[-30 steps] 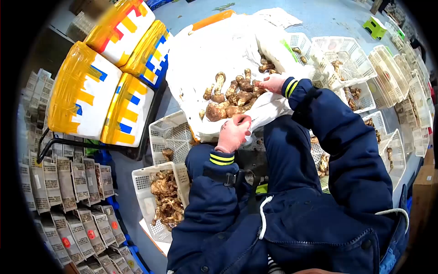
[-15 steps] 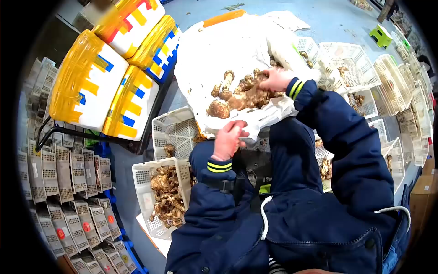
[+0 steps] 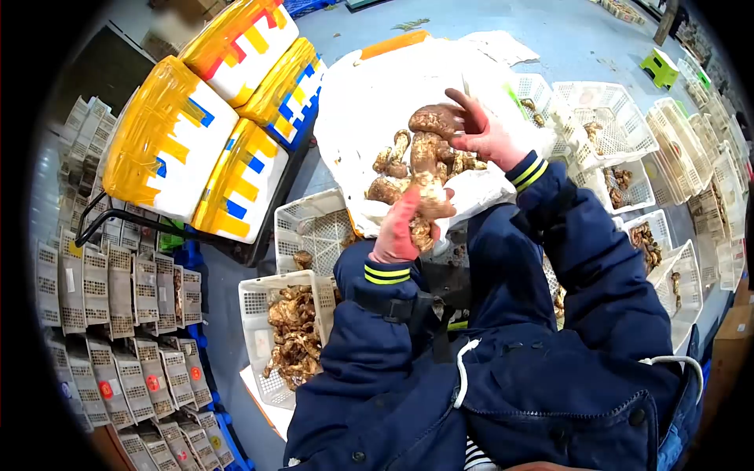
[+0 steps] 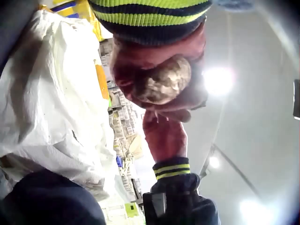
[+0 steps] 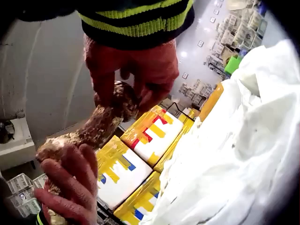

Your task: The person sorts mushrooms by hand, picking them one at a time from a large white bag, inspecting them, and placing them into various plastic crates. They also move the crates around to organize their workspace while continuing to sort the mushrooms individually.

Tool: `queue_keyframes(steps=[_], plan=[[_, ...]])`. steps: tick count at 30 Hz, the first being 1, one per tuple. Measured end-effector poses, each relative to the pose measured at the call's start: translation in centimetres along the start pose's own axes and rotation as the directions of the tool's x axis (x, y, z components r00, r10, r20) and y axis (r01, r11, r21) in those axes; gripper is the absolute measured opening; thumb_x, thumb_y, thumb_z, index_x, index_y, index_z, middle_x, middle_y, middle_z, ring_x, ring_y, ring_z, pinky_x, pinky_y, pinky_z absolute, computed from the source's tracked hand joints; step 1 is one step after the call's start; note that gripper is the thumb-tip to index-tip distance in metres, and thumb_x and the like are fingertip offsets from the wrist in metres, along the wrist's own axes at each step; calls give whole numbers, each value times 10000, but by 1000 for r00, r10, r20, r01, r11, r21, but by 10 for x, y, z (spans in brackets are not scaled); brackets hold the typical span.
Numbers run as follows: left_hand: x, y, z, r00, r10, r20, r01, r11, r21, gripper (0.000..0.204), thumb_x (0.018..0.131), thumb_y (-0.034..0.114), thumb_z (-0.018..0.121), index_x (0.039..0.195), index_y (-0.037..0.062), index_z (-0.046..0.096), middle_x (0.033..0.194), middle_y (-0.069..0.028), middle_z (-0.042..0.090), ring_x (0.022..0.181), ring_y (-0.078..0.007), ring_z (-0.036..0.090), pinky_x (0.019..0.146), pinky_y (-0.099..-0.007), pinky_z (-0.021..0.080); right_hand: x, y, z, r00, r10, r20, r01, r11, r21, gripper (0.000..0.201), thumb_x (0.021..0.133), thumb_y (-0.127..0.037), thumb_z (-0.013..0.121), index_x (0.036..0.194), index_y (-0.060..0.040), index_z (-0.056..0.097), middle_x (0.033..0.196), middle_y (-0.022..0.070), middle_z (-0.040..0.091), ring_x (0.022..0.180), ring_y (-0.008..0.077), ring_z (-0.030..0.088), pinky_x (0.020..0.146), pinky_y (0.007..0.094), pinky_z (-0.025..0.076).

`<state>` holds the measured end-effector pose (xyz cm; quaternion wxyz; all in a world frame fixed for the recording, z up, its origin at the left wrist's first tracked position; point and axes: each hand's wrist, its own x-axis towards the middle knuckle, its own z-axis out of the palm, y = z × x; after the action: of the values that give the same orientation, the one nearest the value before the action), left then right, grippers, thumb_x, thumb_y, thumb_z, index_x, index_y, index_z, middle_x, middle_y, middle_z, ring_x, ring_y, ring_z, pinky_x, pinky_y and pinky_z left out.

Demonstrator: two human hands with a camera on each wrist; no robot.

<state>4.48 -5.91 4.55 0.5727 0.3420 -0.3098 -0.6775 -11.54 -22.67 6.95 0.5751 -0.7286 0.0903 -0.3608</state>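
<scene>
A large brown mushroom [image 3: 425, 153] with a thick, scaly stem is raised above a white sheet [image 3: 377, 86], its cap pointing away from the body. Around the lower stem curl the fingers of my left hand [image 3: 399, 226]; the pale stem base [image 4: 166, 80] pokes out of that fist in the left wrist view. My right hand [image 3: 496, 141] is at the cap, thumb and fingers on either side of it in the right wrist view, where the cap [image 5: 123, 101] shows between them. Smaller mushrooms [image 3: 386, 188] lie on the sheet beneath, partly hidden by the large one.
White plastic baskets of mushrooms stand on both sides, one full basket [image 3: 255, 318] at the left knee and another basket [image 3: 605, 98] at the right. Taped foam boxes [image 3: 177, 133] sit on a cart to the left. Beyond is a green stool [image 3: 660, 69].
The right hand was among the mushrooms on the sheet; a large mushroom has come up from there. The left hand, earlier at the sheet's near edge, now grips its stem.
</scene>
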Motion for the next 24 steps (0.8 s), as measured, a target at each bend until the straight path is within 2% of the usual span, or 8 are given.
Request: queue_keyframes(steps=[2,3,5,7,18,22,23,24], plan=[[-3,-1,6,997,35,-66,-27,994,110,452,878,379,501,1157,23,495,1020,-95,605,783,-129,600,492,-225,436,-10,16,8,973,192,-129,-144,939,314,792,779,-117,638,1399,-109,145,1285,113,421,1105,183,467,920,300,404],[0,-5,8,982,109,-158,-73,974,214,390,868,303,526,1141,24,507,985,-74,607,770,-111,589,489,-217,432,-26,9,38,904,423,-71,-248,651,718,758,823,-111,591,1404,-116,105,1257,130,435,1090,183,477,907,308,410],[5,-9,12,936,206,-285,-108,940,323,304,807,115,606,1089,28,532,890,-24,604,724,-75,560,495,-195,429,-30,1,64,921,369,-123,-154,637,755,716,840,-72,552,1402,-108,111,1210,149,459,1091,211,485,901,320,416],[3,-12,18,920,238,-312,-100,911,401,302,789,105,624,1067,24,535,876,-21,604,708,-72,555,496,-195,427,-22,-14,85,945,269,-187,-50,682,729,701,818,-24,555,1389,-89,154,1169,147,494,1062,214,508,887,326,428],[7,-24,20,766,602,-225,-153,510,847,417,715,111,715,1045,-28,501,920,-76,614,790,-117,581,711,-243,464,-22,-3,81,937,312,-156,-121,710,694,469,777,17,543,1229,15,416,1049,111,574,968,172,562,842,265,450],[2,-19,27,770,587,-250,-105,503,858,436,692,136,733,1037,-19,516,928,-94,610,844,-159,591,763,-270,457,-25,5,81,939,318,-130,-80,569,818,446,783,33,468,1226,22,413,1090,129,557,986,202,558,880,306,438],[2,-17,29,738,637,-222,-64,394,917,444,677,155,742,1030,-5,527,916,-103,605,841,-191,592,763,-286,458,-25,5,81,961,166,-222,-31,860,509,450,796,22,468,1240,12,399,1105,132,549,988,211,559,883,313,439],[1,-15,30,706,683,-186,-17,280,960,452,662,175,751,1024,9,538,905,-112,600,837,-222,593,764,-303,459,-27,6,82,965,143,-219,11,814,581,445,808,19,470,1247,2,392,1111,131,545,990,213,558,882,312,441]])
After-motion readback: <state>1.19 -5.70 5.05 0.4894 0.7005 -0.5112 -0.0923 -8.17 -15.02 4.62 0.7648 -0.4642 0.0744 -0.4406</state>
